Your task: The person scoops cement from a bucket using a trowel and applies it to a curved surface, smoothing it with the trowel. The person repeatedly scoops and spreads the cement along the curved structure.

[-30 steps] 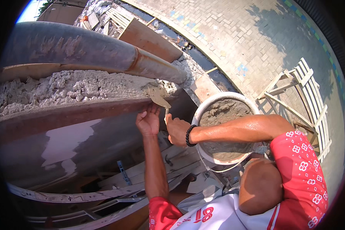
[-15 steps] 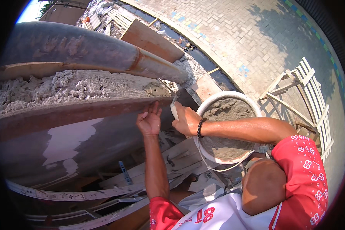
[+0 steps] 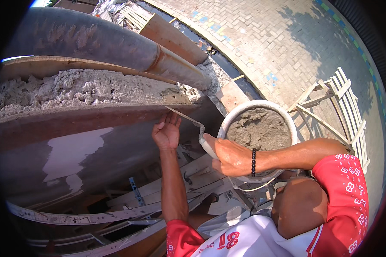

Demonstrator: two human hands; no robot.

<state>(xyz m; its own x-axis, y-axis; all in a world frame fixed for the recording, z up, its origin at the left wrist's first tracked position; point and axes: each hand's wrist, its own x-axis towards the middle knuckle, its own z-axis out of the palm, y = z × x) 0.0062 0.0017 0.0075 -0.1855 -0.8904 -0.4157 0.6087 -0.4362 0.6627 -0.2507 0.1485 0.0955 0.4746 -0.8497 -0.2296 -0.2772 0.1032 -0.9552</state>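
My right hand [image 3: 232,156], with a black bead bracelet at the wrist, is closed around the pale handle of a trowel [image 3: 185,116]. The trowel's thin blade shows nearly edge-on and points up and left, along the front edge of a concrete ledge [image 3: 94,92] with a rough, lumpy top. Just under the blade is my left hand [image 3: 166,135], palm up with its fingers stretched out and holding nothing. Whether its fingertips touch the blade or the ledge I cannot tell. Behind my right hand and forearm stands a round bucket [image 3: 293,124] of wet grey mortar [image 3: 259,126].
A thick grey pipe [image 3: 94,38] runs above the ledge. A white slatted wooden frame [image 3: 345,103] stands on the paving at right. Down below lie planks, a blue spirit level [image 3: 136,191] and a hammer [image 3: 187,177]. A ladder-like frame [image 3: 73,219] curves across the lower left.
My right hand has come down and right, away from the ledge. The trowel blade has swung from the ledge's top near the pipe's end to its front edge. My left hand has barely moved.
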